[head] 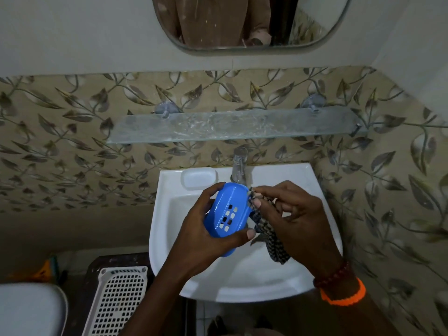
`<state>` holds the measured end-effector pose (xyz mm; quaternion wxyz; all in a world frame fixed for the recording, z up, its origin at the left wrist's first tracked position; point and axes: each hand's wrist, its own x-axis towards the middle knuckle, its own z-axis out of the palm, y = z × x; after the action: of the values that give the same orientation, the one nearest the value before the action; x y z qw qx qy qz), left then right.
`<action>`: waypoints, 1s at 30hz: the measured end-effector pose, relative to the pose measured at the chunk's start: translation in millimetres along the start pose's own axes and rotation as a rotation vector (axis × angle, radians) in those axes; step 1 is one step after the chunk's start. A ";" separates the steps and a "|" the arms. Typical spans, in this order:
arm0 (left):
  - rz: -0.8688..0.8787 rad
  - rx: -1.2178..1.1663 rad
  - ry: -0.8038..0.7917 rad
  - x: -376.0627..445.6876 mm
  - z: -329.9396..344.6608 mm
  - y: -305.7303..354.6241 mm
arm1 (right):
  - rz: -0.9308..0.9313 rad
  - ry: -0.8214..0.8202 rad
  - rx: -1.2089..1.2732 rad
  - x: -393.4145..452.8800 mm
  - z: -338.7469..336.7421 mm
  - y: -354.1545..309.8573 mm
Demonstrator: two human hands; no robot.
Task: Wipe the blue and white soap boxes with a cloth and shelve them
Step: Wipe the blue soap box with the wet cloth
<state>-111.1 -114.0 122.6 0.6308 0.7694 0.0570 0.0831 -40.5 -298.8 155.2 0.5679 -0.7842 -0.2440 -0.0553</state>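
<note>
My left hand (201, 235) grips the blue soap box (228, 213) over the sink, its perforated face turned up toward me. My right hand (288, 219) pinches a dark patterned cloth (269, 235) against the box's right edge; the rest of the cloth hangs down over the basin. The white soap box (198, 178) sits on the sink's back left ledge. A frosted glass shelf (232, 126) is fixed to the wall above the sink and holds nothing.
The white sink (167, 229) has a chrome tap (238, 166) at its back centre, just beyond my hands. A mirror (249, 23) hangs above the shelf. A white perforated basket (118, 299) stands at lower left beside a white toilet lid (29, 309).
</note>
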 end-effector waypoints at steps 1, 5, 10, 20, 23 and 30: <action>-0.004 0.001 0.015 1.3 -1.3 -0.4 | -0.029 -0.057 0.004 -4.9 2.8 -1.6; -0.023 -0.009 0.006 4.0 -4.7 -3.8 | -0.219 -0.162 -0.163 -19.6 10.9 -7.1; -0.048 -0.035 0.000 3.6 -5.3 -3.8 | -0.185 0.019 -0.312 7.6 5.5 -7.3; -0.294 -0.526 -0.002 6.4 -11.4 5.3 | -0.106 -0.045 -0.050 -7.5 20.8 -8.0; -0.361 -0.528 0.049 14.4 -8.2 18.4 | -0.151 -0.064 -0.080 -2.5 23.2 -15.3; -0.490 -0.564 0.090 17.0 2.1 16.0 | -0.269 -0.280 -0.199 -26.6 31.2 -26.7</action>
<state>-94.3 -115.9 138.8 0.8160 0.5244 0.2419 -0.0239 -81.6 -272.4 157.7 0.4358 -0.7968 -0.4160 -0.0450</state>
